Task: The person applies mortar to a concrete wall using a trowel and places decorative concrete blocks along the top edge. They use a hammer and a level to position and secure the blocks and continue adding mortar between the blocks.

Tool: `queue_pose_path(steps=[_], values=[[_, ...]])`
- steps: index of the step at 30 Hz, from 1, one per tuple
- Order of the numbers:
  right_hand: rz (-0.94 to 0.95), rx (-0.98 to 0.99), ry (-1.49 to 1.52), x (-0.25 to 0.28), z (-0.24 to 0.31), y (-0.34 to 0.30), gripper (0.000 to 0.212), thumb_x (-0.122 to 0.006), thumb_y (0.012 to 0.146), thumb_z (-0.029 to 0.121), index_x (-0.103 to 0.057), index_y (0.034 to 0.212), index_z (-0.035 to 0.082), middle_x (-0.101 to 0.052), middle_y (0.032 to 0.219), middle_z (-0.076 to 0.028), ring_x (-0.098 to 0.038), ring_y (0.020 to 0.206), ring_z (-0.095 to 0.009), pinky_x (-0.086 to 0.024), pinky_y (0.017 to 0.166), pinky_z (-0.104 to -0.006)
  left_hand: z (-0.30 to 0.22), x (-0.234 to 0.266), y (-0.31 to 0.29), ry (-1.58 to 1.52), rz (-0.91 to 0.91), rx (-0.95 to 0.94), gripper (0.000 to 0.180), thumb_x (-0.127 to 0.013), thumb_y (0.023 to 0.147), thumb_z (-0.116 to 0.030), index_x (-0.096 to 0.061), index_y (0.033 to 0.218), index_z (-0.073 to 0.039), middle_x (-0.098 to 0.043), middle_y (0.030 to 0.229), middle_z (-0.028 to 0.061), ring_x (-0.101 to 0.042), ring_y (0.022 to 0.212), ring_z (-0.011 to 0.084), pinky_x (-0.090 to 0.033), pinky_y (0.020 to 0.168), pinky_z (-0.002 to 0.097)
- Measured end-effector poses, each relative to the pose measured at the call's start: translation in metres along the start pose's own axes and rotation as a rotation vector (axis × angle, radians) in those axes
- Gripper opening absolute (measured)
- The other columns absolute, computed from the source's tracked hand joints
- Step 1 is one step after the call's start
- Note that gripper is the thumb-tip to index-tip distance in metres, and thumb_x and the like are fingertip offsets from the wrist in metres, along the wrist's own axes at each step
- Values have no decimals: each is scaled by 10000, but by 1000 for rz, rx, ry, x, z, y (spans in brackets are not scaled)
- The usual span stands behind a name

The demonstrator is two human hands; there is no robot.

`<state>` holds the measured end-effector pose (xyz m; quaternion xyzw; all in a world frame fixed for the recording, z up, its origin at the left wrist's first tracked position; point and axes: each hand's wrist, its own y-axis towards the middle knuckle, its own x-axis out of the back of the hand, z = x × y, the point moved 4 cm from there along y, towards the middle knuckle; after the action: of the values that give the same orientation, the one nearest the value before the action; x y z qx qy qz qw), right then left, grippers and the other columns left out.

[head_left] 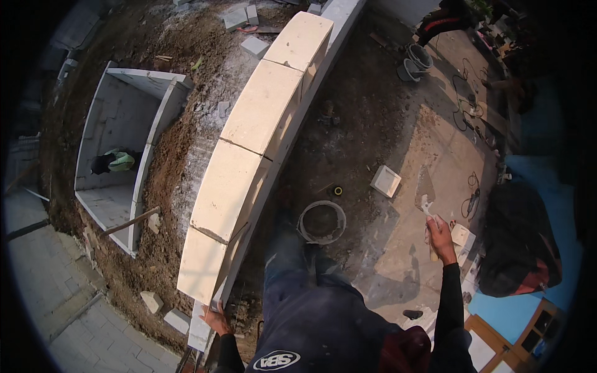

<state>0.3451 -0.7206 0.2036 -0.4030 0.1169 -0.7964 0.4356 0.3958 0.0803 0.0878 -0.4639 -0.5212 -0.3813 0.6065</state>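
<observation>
My right hand [440, 237] is closed around the handle of a pointed trowel [425, 191], held out over the concrete floor on the right with its blade pointing away from me. My left hand [216, 318] rests with fingers apart against the near end of a low wall. Large pale lightweight blocks [244, 177] form the wall's top row, end to end, with thin dark joints between them. Under that near end shows a lighter block [199, 327], partly hidden by the hand.
By my feet stands a round bucket [321, 222], with a yellow tape roll [337, 191] and a pale block [385, 181] nearby. Left of the wall, a person [118, 161] is inside a walled pit [145, 186]. Buckets [418, 59] and cables [461, 102] lie farther right.
</observation>
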Motion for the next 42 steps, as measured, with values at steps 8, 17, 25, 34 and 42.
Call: queue_pose_path(steps=[8, 17, 25, 34, 42], values=[[-88, -890, 486, -178, -484, -297, 248, -564, 1003, 366, -589, 914, 136, -535, 618, -67, -576, 521, -276, -479, 478, -460, -144, 80, -32, -268, 142, -367, 376, -760, 910, -301, -666, 725, 12, -632, 693, 258, -633, 643, 444, -459, 606, 501], [168, -1084, 348, -287, -504, -416, 344, -504, 1036, 383, -642, 1015, 69, -656, 762, -143, -676, 639, -310, -541, 533, -464, -411, 41, 39, -569, 118, -898, 320, -720, 929, -237, -699, 804, 56, -668, 674, 224, -658, 575, 350, -500, 606, 428], [204, -1075, 206, -312, -524, -447, 435, -489, 1034, 424, -668, 1040, 28, -709, 837, -185, -732, 747, -325, -566, 613, -471, -546, -72, 16, -532, 678, -631, 229, -722, 868, -178, -782, 990, 6, -767, 905, 198, -766, 911, 311, -578, 838, 400], [17, -1043, 238, -197, -567, -320, 492, -493, 1010, 467, -670, 1041, 9, -715, 859, -194, -720, 816, -341, -559, 712, -476, -519, -230, 23, -605, 402, -503, 293, -724, 712, -76, -800, 989, -15, -751, 927, 256, -743, 902, 413, -580, 864, 457], [167, -985, -141, -28, -638, -382, 403, -503, 1003, 424, -613, 1046, 39, -615, 753, -132, -611, 660, -263, -488, 596, -417, -452, -302, 13, -205, 412, -314, 303, -727, 845, -255, -692, 790, 41, -695, 799, 282, -705, 802, 455, -514, 707, 520]])
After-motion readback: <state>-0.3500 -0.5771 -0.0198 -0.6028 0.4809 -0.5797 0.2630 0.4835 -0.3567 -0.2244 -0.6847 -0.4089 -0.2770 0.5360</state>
